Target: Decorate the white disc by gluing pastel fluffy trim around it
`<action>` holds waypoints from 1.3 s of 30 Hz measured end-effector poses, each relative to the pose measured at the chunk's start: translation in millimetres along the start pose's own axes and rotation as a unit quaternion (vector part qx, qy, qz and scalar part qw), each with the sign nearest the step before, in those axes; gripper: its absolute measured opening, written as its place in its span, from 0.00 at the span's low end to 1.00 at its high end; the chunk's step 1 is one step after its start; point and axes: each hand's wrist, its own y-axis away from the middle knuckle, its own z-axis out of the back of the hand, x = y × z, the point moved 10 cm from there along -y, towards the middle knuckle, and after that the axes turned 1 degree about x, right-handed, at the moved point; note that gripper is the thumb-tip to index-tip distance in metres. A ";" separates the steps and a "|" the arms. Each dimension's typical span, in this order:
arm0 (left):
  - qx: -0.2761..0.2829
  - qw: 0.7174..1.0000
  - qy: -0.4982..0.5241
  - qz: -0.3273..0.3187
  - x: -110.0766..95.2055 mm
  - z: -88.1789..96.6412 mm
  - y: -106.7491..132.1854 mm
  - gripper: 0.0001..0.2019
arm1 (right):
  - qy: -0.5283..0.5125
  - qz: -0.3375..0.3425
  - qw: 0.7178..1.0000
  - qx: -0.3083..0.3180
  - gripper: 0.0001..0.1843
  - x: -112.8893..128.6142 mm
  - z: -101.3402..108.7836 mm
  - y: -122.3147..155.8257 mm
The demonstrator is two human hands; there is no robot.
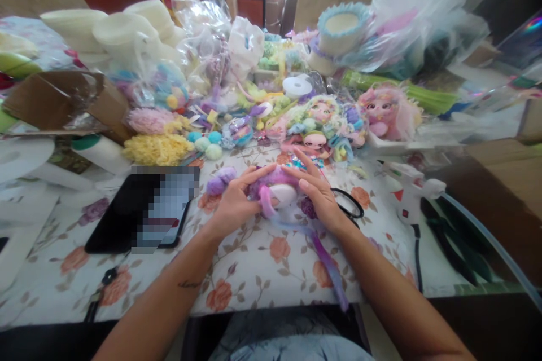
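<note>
A white round piece lies low over the tablecloth, edged along its top by fuzzy purple-pink trim. My left hand is closed around the trim's left side, thumb and forefinger on it. Across from it, my right hand has its fingers stretched apart; the fingertips touch the trim's top right. From the piece a pink-to-purple ribbon loops at the left and trails toward the table's front edge. A lilac fuzzy bundle sits just left of my left hand. Sequined material shows behind my right fingers.
Left stand a dark tablet and a cardboard box. Doll-face decorations, pompoms and a ribbon spool crowd the back. At right are a black hair tie, a white glue gun and dark-handled tools.
</note>
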 end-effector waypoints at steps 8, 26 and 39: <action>0.015 0.999 0.040 0.015 1.1 -4.0 1.2 0.34 | 0.000 0.016 1.000 -0.014 0.19 6.9 2.3 4.7; 0.022 1.000 0.005 -0.009 -7.0 -4.3 1.1 0.34 | -0.022 -0.003 1.000 -0.016 0.20 -1.0 1.4 0.2; 0.025 0.999 -0.021 -0.033 -12.5 -6.3 1.1 0.31 | 0.030 0.009 0.999 0.021 0.21 18.0 -4.3 -2.9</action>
